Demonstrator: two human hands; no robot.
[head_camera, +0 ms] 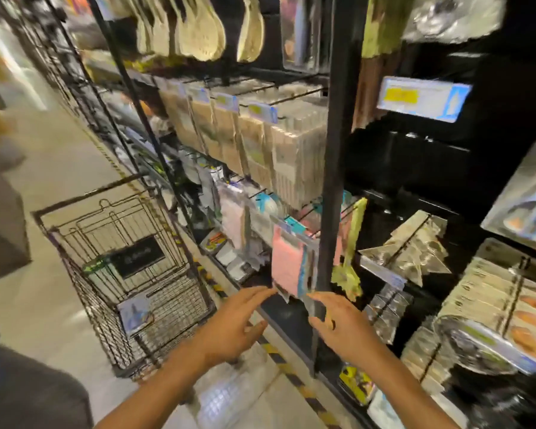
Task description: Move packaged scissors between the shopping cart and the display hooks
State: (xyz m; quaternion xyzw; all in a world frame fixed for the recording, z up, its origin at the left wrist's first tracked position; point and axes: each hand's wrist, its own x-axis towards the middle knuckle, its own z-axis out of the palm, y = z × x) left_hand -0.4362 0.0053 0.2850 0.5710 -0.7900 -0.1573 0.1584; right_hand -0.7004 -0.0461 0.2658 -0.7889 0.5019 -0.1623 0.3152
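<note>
Both hands reach pink-carded, blurred scissors pack.

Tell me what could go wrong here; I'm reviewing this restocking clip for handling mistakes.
1. Both the left hand and right hand reach with open fingers for the pink package; a loose hold could drop it.
2. The black upright post crosses in front, so the right hand may knock it.
3. The shopping cart stands well left, so a transfer needs a turn.
</note>
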